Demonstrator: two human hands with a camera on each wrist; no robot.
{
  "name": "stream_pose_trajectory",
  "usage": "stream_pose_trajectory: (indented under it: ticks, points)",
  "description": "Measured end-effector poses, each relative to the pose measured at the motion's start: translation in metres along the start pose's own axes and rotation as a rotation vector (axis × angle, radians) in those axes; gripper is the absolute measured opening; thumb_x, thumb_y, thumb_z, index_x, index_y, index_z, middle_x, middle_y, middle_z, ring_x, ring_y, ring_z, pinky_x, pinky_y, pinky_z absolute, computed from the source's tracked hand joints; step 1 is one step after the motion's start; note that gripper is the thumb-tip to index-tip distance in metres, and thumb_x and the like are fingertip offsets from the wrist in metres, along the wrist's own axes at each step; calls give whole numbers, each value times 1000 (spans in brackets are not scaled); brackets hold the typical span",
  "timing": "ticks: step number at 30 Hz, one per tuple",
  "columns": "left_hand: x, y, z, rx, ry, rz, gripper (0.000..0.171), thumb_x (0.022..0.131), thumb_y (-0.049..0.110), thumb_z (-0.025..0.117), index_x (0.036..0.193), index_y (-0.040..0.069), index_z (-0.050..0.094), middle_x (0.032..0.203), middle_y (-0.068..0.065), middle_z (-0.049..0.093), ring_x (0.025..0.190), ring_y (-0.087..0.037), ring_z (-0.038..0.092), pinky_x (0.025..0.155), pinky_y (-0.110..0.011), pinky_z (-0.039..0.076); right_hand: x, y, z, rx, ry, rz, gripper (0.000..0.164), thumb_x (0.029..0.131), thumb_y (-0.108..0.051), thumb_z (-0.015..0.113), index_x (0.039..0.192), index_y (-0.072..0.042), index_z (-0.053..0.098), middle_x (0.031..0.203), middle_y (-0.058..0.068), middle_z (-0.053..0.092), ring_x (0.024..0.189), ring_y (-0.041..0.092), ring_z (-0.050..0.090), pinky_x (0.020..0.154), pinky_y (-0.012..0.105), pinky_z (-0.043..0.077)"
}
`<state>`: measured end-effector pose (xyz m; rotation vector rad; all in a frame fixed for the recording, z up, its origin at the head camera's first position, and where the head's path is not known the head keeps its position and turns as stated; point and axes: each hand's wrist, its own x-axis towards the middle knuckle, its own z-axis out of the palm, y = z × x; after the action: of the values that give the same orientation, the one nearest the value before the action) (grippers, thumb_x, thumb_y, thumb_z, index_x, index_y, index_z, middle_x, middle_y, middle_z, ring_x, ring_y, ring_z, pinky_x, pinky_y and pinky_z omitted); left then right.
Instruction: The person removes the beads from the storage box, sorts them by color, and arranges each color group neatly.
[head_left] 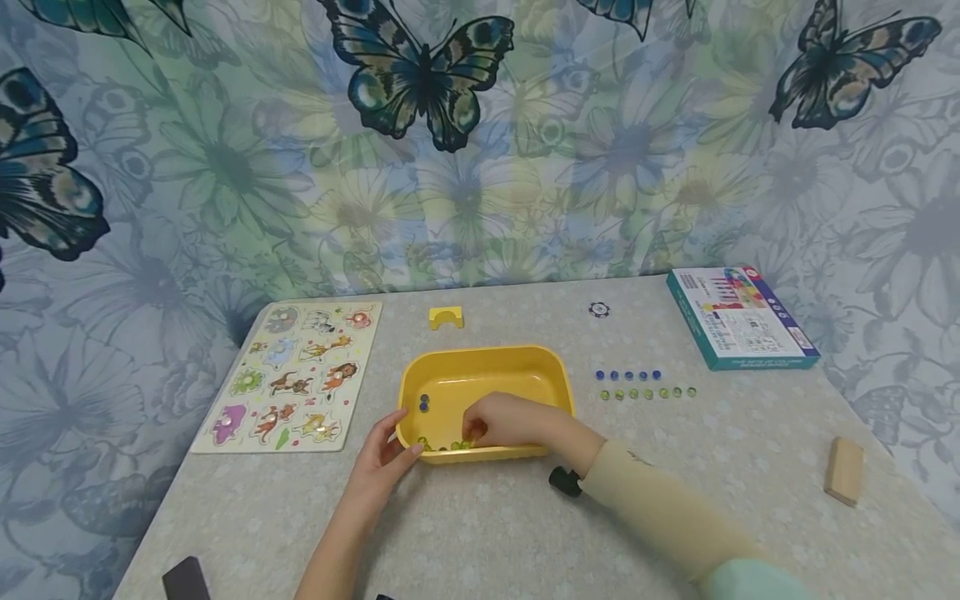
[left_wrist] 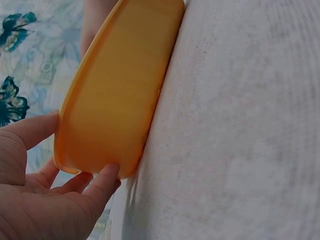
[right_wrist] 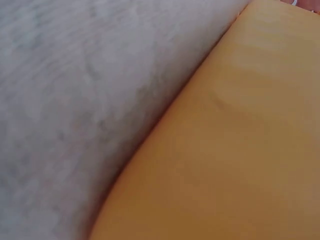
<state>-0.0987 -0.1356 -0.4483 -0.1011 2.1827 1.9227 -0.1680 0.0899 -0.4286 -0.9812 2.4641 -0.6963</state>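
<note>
A yellow tray [head_left: 487,358] stands on the table. My left hand [head_left: 382,458] holds its left end, with thumb and fingers spread round the near corner; in the left wrist view the fingertips [left_wrist: 107,172] press its wall. My right hand [head_left: 506,419] reaches inside with fingers bent down at the near wall, beside small green marbles [head_left: 459,446]. I cannot tell whether its fingertips pinch one, as the hand covers them. Two blue marbles [head_left: 424,403] lie in the tray's left part. On the table to the right are a row of blue marbles [head_left: 627,376] and a row of green marbles [head_left: 648,393].
An animal puzzle board [head_left: 288,375] lies to the left. Behind the tray sit a yellow arch block [head_left: 446,317] and a round patterned piece [head_left: 599,310]. A flat box [head_left: 742,321] and a wooden block [head_left: 844,471] are on the right, a dark object [head_left: 186,579] at front left.
</note>
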Motion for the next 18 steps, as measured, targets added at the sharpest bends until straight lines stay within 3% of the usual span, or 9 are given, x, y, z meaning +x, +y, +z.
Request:
stream_pose_trajectory:
  ticks: [6, 18]
  points:
    - [1, 0, -1, -5, -3, -4, 56, 89, 11, 62, 139, 18, 37, 149, -3, 26, 133, -29, 34, 103, -42, 38, 7, -4, 2, -14, -4, 14, 11, 82, -8, 67, 89, -17, 69, 76, -10, 59, 70, 5, 50, 66, 18, 45]
    - [1, -2, -2, -14, -13, -10, 56, 90, 12, 62, 139, 19, 36, 149, -2, 26, 133, -29, 34, 103, -43, 37, 27, -16, 8, -61, -20, -68, 11, 86, -8, 64, 91, -16, 70, 72, -10, 56, 68, 4, 49, 63, 16, 42]
